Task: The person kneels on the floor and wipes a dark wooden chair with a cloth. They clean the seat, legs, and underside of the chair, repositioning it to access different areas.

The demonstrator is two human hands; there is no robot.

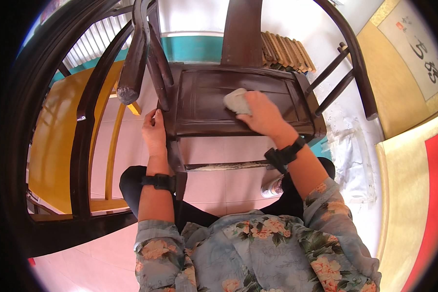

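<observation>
A dark brown wooden armchair with a panelled seat (208, 126) stands before me. My right hand (261, 113) holds a pale, crumpled cloth (238, 101) against the seat panel, right of its middle. At the seat's left edge, my left hand (155, 129) rests with thumb and fingers curled at the side of the frame, just below an arm support; whether the fingers grip the edge I cannot tell. The chair's back splat (242, 33) rises behind the seat. A front stretcher (226, 166) with a worn, pale surface runs below it.
Another dark wooden chair frame (81, 157) stands close on the left, beside a yellow wooden surface (53, 146). Behind the seat are stacked wooden slats (286, 51). Hanging scrolls (390, 84) line the white wall at right. A curved armrest (357, 65) projects at upper right.
</observation>
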